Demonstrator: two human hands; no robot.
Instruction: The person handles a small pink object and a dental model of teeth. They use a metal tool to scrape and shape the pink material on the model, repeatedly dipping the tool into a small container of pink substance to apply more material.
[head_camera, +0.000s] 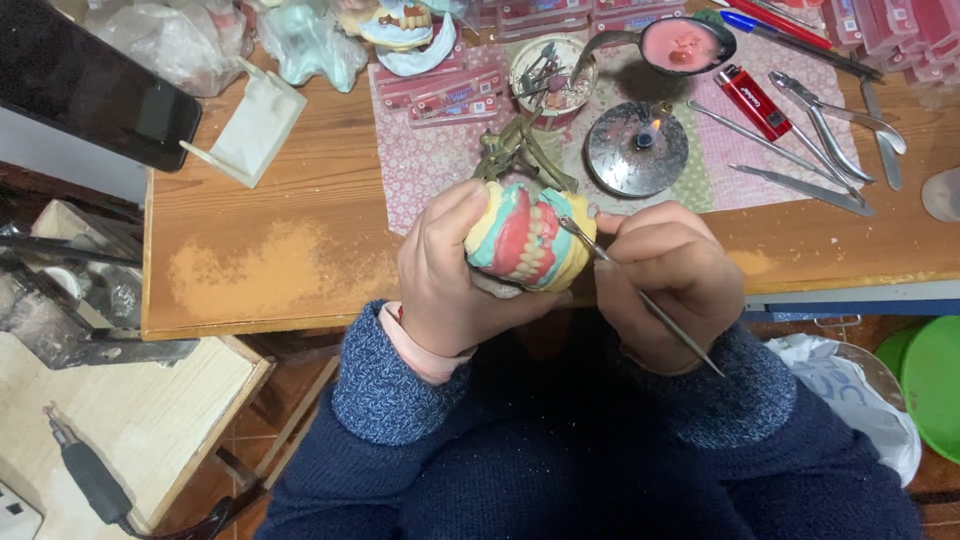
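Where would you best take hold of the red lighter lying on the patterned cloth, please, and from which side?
Probably across the long sides of the red lighter at mid-body, coming from above. It lies flat and slanted on the patterned cloth, its metal head toward the spoon; a metal instrument lies close beside it.

– What's the dental model (528, 238) like?
– Yellow plaster casts with pink wax gums and rows of pale teeth, teeth facing up, mounted on a brass-coloured articulator (517, 152) at its 12 o'clock.
– And the tool?
– A thin metal instrument (640, 296), tip touching the teeth, handle slanting toward 4 o'clock.
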